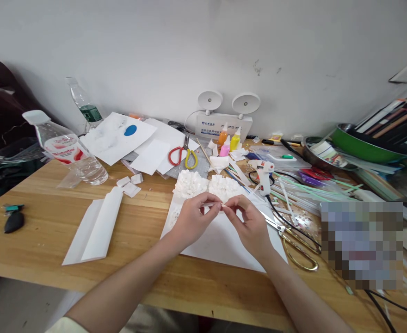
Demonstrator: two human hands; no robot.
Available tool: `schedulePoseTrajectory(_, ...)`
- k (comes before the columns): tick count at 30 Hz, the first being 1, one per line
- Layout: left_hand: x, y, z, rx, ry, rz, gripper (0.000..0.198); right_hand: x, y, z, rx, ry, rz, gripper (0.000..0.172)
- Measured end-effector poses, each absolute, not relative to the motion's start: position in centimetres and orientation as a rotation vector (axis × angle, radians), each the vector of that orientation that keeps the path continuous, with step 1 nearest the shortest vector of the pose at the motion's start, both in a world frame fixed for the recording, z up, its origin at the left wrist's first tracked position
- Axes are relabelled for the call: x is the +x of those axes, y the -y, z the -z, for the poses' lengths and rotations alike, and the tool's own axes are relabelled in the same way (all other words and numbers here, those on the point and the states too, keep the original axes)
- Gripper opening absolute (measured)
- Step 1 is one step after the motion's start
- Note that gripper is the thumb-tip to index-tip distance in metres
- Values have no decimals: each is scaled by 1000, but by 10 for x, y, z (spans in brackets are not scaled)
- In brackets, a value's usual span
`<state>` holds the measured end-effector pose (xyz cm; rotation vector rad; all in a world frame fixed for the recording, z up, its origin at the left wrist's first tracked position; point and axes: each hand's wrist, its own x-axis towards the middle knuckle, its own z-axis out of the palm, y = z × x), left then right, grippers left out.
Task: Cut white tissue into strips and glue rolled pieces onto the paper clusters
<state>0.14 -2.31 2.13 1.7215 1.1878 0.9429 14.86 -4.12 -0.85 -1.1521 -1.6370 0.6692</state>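
Observation:
Over a white sheet, my left hand and my right hand meet fingertip to fingertip. Both are closed in a pinch on a small white strip, perhaps paper; the fingers hide most of it. Just beyond them, two heaps of crumpled white bits lie on the sheet's far part. Gold-handled scissors rest by my right hand, their blades partly behind it. A white glue gun stands past my right hand, its black cord running toward the right.
Folded white paper and a water bottle are at left. Red-and-yellow-handled scissors lie on papers farther back. Small paint bottles stand before a twin-lamp emergency light. Strips, cords and a green bowl crowd the right side.

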Motion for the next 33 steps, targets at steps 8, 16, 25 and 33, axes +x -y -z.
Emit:
schedulePoseTrajectory(8, 0, 22, -20, 1759, -1140, -916, 15, 150, 41, 10, -1145, 1624, -787, 6)
schedulePoseTrajectory(16, 1, 23, -18, 1757, -1115, -923, 17, 151, 40, 9, -1159, 1667, -640, 3)
schedulePoseTrajectory(25, 1, 23, -18, 1763, -1119, -924, 17, 149, 43, 4, -1184, 1645, -481, 4)
schedulePoseTrajectory(33, 1, 23, -19, 1770, -1138, -921, 17, 148, 44, 4, -1210, 1618, -425, 3)
